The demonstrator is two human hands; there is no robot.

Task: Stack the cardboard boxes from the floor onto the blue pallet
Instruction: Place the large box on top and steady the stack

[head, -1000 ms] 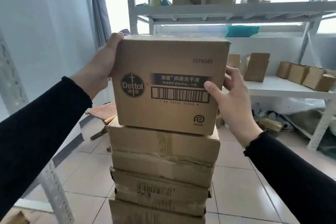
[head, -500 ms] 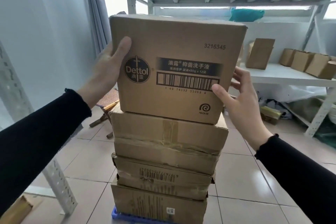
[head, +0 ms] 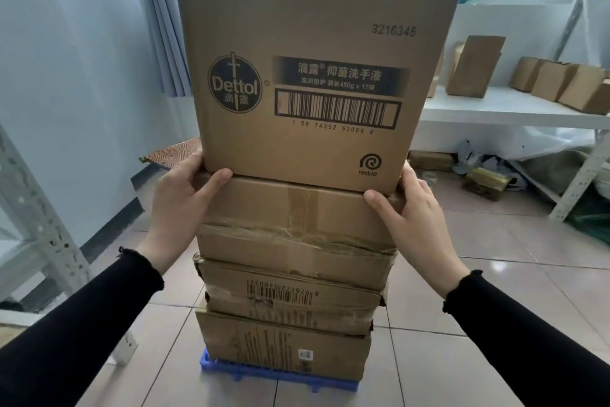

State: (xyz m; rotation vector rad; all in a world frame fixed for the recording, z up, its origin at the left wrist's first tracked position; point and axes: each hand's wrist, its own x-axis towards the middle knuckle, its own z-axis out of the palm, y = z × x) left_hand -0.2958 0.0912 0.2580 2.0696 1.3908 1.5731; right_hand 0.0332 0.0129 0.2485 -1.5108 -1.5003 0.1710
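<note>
Four brown cardboard boxes stand in a column on the blue plastic pallet (head: 211, 370) on the tiled floor (head: 495, 340). The topmost one, a tall brown carton printed with a round Dettol logo and a barcode (head: 313, 76), sits on the taped, dented flat box (head: 293, 225) beneath it, its lower edge slightly inside that box's front edge. Under these lie a flat box with an upside-down barcode (head: 287, 294) and the bottom printed box (head: 284, 347), which rests on the pallet's near edge. The left hand (head: 180, 205) cups the Dettol carton's lower left corner, thumb laid along the box below. The right hand (head: 414, 218) cups the lower right corner likewise. Both hands are loosely curled, pressing the sides rather than clenched.
</note>
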